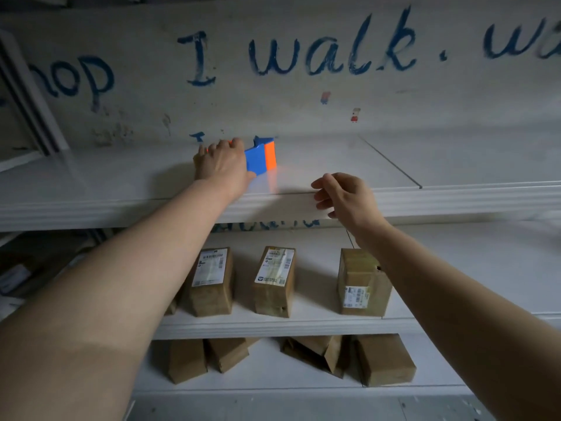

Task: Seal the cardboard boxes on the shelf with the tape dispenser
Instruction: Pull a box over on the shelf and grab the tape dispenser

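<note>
Up top, left hand [223,161] on tape dispenser [261,158]

blue-and-orange tape dispenser [261,158], brown boxes [274,281]

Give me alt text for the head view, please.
The left hand reaches onto the top shelf and rests on a blue and orange tape dispenser, while the right hand hovers empty at the shelf edge. Brown cardboard boxes stand on the two shelves below.

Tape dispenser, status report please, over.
Left hand on the blue and orange tape dispenser, top shelf. Right hand empty, fingers loosely curled. Cardboard boxes wait on lower shelves. Nothing in the way.
</note>
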{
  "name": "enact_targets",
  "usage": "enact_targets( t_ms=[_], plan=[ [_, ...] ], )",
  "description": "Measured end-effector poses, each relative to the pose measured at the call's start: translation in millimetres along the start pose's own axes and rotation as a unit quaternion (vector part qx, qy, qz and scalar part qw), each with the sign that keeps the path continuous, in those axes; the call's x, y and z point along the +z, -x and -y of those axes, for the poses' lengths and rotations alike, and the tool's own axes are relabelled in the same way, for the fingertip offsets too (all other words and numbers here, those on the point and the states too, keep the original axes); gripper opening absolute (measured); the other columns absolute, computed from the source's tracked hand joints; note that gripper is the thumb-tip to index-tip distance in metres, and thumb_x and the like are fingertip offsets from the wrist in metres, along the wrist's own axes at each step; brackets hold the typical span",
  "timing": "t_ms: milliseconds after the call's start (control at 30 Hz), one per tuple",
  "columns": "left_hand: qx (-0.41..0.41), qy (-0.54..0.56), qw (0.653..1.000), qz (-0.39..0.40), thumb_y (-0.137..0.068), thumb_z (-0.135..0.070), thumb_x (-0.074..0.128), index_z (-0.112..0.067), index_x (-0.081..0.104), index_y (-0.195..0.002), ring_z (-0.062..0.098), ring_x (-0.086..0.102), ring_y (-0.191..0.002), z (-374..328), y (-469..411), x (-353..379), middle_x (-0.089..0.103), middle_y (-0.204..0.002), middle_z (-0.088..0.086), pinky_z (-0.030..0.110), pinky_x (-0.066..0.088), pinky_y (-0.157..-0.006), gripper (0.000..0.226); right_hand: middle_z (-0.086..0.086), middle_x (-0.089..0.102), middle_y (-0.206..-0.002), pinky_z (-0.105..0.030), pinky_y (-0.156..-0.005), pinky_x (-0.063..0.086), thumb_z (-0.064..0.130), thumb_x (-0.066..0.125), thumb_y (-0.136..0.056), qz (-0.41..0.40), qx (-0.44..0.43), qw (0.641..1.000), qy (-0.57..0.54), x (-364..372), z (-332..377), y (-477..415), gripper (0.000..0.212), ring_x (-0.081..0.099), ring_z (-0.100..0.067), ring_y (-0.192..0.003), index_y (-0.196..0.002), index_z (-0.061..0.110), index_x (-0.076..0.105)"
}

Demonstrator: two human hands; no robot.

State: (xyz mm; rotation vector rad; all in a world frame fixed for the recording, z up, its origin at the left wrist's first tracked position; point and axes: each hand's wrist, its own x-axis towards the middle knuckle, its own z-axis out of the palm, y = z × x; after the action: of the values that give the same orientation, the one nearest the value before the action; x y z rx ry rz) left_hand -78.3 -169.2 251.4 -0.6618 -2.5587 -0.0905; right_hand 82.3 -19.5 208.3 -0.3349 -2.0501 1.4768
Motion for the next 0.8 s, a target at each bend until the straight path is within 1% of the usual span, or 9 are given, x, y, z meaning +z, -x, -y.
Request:
enact_targets(
  t_ms=[67, 133, 200, 267, 400, 533, 633, 733, 800],
  plan=[
    [-0.019, 0.011, 1.000, 0.019, -0.079, -0.040, 0.070, -0.006, 0.043, -0.123, 0.036, 0.049, -0.114, -1, -1, -2, 0.052, -0.125, 0.019, 0.044, 0.038, -0.096, 0.062, -0.005, 0.068, -0.084, -0.024, -0.059, 0.045, 0.027, 0.041, -0.101, 0.008, 0.000, 1.000, -0.001, -4, -4, 4, 0.030, 0.064, -0.014, -0.071, -0.091, 0.015, 0.067],
    [-0.030, 0.044, 0.998, 0.016, -0.076, -0.033, 0.074, -0.005, 0.043, -0.122, 0.037, 0.049, -0.113, -1, 4, -6, 0.052, -0.123, 0.020, 0.044, 0.041, -0.092, 0.063, -0.007, 0.068, -0.085, -0.021, -0.057, 0.046, 0.026, 0.041, -0.101, 0.010, 0.000, 1.000, 0.000, -7, -8, 7, 0.030, 0.064, -0.015, -0.071, -0.091, 0.014, 0.067],
    [-0.022, 0.085, 0.996, -0.008, -0.074, -0.029, 0.076, -0.004, 0.043, -0.119, 0.037, 0.049, -0.111, -2, 15, -10, 0.054, -0.119, 0.020, 0.043, 0.041, -0.088, 0.061, -0.008, 0.068, -0.085, -0.013, -0.053, 0.045, 0.025, 0.041, -0.101, 0.008, 0.003, 1.000, -0.001, -8, -10, 12, 0.030, 0.063, -0.014, -0.070, -0.092, 0.011, 0.067],
    [-0.006, 0.126, 0.991, -0.040, -0.075, -0.029, 0.075, -0.006, 0.044, -0.120, 0.036, 0.048, -0.111, -5, 30, -16, 0.053, -0.120, 0.018, 0.041, 0.040, -0.087, 0.059, -0.008, 0.067, -0.084, -0.010, -0.050, 0.044, 0.024, 0.041, -0.101, 0.007, 0.007, 1.000, -0.001, -8, -12, 16, 0.031, 0.062, -0.015, -0.069, -0.094, 0.009, 0.067],
    [0.019, 0.224, 0.971, -0.080, -0.077, -0.030, 0.073, -0.010, 0.044, -0.124, 0.031, 0.045, -0.118, -11, 62, -32, 0.051, -0.126, 0.011, 0.038, 0.039, -0.089, 0.059, -0.004, 0.066, -0.082, -0.017, -0.053, 0.044, 0.025, 0.040, -0.101, 0.020, 0.031, 0.999, 0.000, -5, -15, 28, 0.031, 0.061, -0.014, -0.070, -0.095, 0.011, 0.068],
    [0.043, 0.265, 0.960, -0.078, -0.075, -0.034, 0.075, -0.014, 0.043, -0.124, 0.024, 0.048, -0.116, -20, 98, -47, 0.053, -0.126, 0.005, 0.034, 0.042, -0.087, 0.062, -0.002, 0.066, -0.081, -0.024, -0.057, 0.043, 0.026, 0.041, -0.100, 0.036, 0.051, 0.998, 0.000, -5, -21, 45, 0.030, 0.062, -0.014, -0.070, -0.089, 0.016, 0.067],
    [0.050, 0.289, 0.953, -0.074, -0.074, -0.036, 0.074, -0.018, 0.044, -0.123, 0.018, 0.050, -0.112, -32, 130, -54, 0.054, -0.124, 0.000, 0.027, 0.037, -0.081, 0.060, -0.002, 0.065, -0.080, -0.025, -0.057, 0.043, 0.025, 0.042, -0.099, 0.046, 0.062, 0.997, -0.005, -14, -26, 60, 0.027, 0.061, -0.015, -0.070, -0.089, 0.016, 0.066],
    [0.064, 0.322, 0.943, -0.050, -0.073, -0.035, 0.076, -0.020, 0.045, -0.121, 0.014, 0.052, -0.109, -50, 163, -58, 0.055, -0.120, -0.003, 0.027, 0.039, -0.082, 0.059, -0.003, 0.066, -0.085, -0.026, -0.061, 0.044, 0.023, 0.047, -0.097, 0.039, 0.092, 0.995, -0.015, -35, -37, 78, 0.024, 0.060, -0.016, -0.075, -0.101, 0.010, 0.067],
    [0.063, 0.356, 0.932, -0.011, -0.070, -0.032, 0.077, -0.022, 0.047, -0.119, 0.012, 0.054, -0.105, -62, 183, -57, 0.057, -0.116, -0.005, 0.026, 0.041, -0.083, 0.059, -0.005, 0.066, -0.095, -0.025, -0.062, 0.044, 0.020, 0.046, -0.098, 0.042, 0.121, 0.992, -0.013, -53, -46, 91, 0.024, 0.059, -0.016, -0.083, -0.110, 0.010, 0.064]
  ],
)
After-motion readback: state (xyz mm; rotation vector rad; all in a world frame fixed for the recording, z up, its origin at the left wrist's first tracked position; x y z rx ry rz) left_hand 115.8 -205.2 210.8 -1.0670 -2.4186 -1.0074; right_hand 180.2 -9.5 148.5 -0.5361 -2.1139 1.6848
